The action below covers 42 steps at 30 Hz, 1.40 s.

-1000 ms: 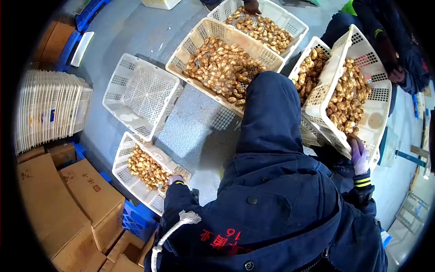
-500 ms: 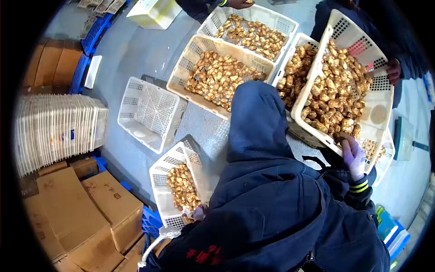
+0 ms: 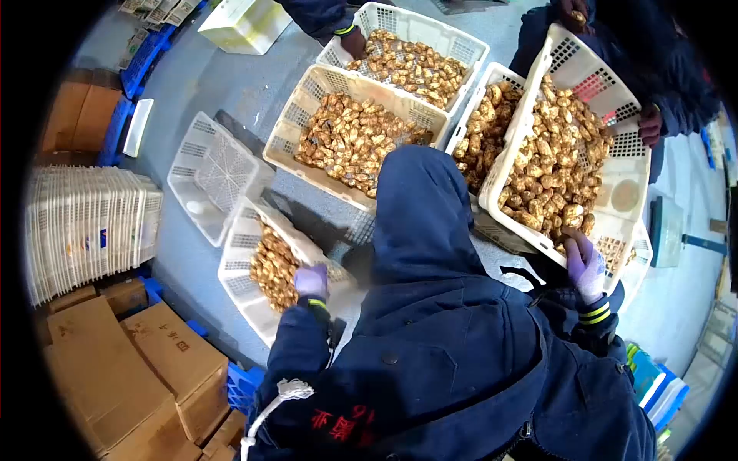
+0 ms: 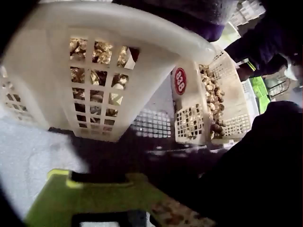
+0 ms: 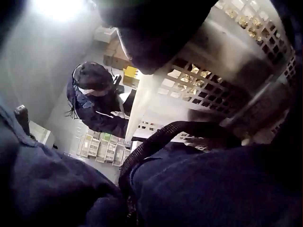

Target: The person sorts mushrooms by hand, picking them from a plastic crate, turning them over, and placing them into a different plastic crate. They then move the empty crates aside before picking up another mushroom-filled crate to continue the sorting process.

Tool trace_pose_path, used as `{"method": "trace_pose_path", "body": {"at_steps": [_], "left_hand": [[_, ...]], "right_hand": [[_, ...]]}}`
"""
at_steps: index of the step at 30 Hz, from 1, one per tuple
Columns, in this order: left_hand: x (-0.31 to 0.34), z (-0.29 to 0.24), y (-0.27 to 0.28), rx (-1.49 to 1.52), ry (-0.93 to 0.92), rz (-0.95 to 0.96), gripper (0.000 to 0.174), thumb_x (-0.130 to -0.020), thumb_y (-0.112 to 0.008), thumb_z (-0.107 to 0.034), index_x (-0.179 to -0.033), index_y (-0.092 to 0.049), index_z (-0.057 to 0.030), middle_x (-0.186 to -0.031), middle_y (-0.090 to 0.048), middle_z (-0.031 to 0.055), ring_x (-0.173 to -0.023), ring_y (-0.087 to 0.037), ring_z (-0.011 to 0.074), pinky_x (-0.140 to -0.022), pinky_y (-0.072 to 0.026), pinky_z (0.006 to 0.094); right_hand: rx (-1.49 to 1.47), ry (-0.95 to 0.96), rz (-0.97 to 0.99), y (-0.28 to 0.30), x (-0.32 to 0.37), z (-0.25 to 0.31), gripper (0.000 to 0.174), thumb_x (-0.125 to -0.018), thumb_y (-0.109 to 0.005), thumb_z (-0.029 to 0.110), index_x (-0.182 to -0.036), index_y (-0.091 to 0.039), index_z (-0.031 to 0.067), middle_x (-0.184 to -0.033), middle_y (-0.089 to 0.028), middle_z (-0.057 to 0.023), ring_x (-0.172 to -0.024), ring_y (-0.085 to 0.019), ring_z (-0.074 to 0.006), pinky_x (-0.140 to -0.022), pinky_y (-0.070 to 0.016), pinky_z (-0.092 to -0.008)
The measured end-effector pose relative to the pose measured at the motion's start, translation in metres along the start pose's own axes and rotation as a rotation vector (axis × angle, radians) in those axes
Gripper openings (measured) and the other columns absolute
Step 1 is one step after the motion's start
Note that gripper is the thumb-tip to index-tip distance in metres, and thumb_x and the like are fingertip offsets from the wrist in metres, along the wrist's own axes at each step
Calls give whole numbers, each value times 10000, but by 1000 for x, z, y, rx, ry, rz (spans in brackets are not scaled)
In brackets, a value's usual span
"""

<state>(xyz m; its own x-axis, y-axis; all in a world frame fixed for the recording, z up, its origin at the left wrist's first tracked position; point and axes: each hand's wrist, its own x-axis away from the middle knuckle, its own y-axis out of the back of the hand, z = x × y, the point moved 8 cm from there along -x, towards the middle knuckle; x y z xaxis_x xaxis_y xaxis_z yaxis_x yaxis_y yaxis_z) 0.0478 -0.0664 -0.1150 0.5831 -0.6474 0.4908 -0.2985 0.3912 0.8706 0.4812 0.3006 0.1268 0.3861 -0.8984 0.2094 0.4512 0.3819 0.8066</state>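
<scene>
In the head view my purple-gloved left hand (image 3: 311,282) grips the near wall of a white crate (image 3: 296,240) with brown, knobbly tubers (image 3: 273,265) inside. That crate stands tilted; the left wrist view shows its perforated wall (image 4: 57,71) above the floor. My gloved right hand (image 3: 586,267) holds the near rim of a large white crate (image 3: 501,165), thumb side over the tubers (image 3: 557,157). This crate rests slanted across others. The right wrist view shows its perforated side (image 5: 227,42), with the fingers too dark to make out.
An empty crate (image 3: 223,173) adjoins the left crate. Two tuber-filled crates (image 3: 280,134) stand ahead. Other people (image 3: 669,92) are at the right and top. Stacked white crates (image 3: 92,230) and cardboard boxes (image 3: 108,369) line the left side. A hooded person (image 3: 430,215) fills the centre.
The left crate now overlaps the empty one in view, and my left hand has shifted up along its wall. Another person's hand has come down into the top crate. My right hand keeps its hold.
</scene>
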Motion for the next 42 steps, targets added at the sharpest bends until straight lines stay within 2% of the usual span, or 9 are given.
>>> {"method": "trace_pose_path", "body": {"at_steps": [1, 2, 3, 8, 14, 31, 36, 37, 42], "left_hand": [[-19, 31, -19, 430, 447, -69, 316, -794, -618, -308, -905, -699, -23, -875, -689, 206, -778, -671, 390, -704, -525, 471], [-58, 14, -43, -124, 42, 2, 307, -808, -617, -330, -921, -711, -61, -860, -686, 193, -796, -678, 368, -704, -533, 464], [-49, 13, 12, 377, 444, -23, 328, -825, -589, -349, -949, -709, -69, -867, -683, 206, -830, -675, 366, -724, -537, 456], [-104, -54, 26, 1368, 462, 42, 526, -788, -705, -369, -1085, -622, 57, -868, -695, 194, -832, -688, 277, -725, -516, 393], [-82, -90, -29, 1121, 86, -71, 453, -946, -574, -266, -1318, -520, -13, -1273, -599, 195, -1166, -583, 303, -968, -443, 320], [1, -2, -128, 746, 285, 59, 508, -873, -591, -334, -1321, -537, -101, -836, -694, 173, -781, -670, 303, -735, -509, 409], [-27, 17, -9, 876, 120, -315, 322, -923, -605, -248, -1161, -663, -39, -893, -677, 42, -744, -586, 123, -661, -478, 282], [-47, 25, -7, 1443, 243, -107, 303, -925, -599, -189, -1181, -644, -32, -933, -663, 38, -765, -574, 107, -654, -461, 230], [-3, -100, 278, 1204, -252, -434, 394, -984, -473, -148, -1335, -499, 29, -1095, -656, 184, -974, -635, 214, -847, -507, 306]], "right_hand": [[5, 34, -4, -1, -1, -2, 263, -935, -503, 136, -1132, -646, 35, -969, -690, -160, -916, -662, -255, -819, -492, -322], [1, 18, -10, -1, 0, -6, 262, -936, -506, 136, -1133, -646, 35, -974, -689, -162, -920, -661, -252, -823, -491, -321], [-3, 5, -10, -1, 1, -8, 262, -936, -508, 136, -1134, -646, 35, -979, -689, -165, -924, -660, -249, -827, -490, -319], [-60, -86, 38, -6, -1, -23, 258, -943, -512, 123, -1138, -645, 19, -997, -694, -134, -949, -646, -218, -871, -476, -302], [-96, -106, 71, -9, -2, -24, 286, -969, -492, 159, -1178, -632, 25, -1029, -677, -120, -979, -616, -199, -905, -455, -292], [-77, -48, -11, -6, 1, -29, 280, -963, -508, 184, -1149, -648, 29, -1008, -692, -144, -947, -642, -230, -870, -474, -314], [-117, 55, -158, 11, 9, -7, 235, -938, -550, 123, -1119, -660, 21, -961, -697, -131, -893, -650, -193, -807, -493, -296], [-98, 91, -205, 21, 12, 3, 233, -930, -550, 108, -1115, -659, 17, -953, -696, -131, -877, -653, -191, -793, -497, -296], [-130, 43, -380, 64, 34, -8, 257, -889, -538, 69, -1111, -652, 8, -987, -681, -178, -905, -664, -265, -805, -504, -328]]}}
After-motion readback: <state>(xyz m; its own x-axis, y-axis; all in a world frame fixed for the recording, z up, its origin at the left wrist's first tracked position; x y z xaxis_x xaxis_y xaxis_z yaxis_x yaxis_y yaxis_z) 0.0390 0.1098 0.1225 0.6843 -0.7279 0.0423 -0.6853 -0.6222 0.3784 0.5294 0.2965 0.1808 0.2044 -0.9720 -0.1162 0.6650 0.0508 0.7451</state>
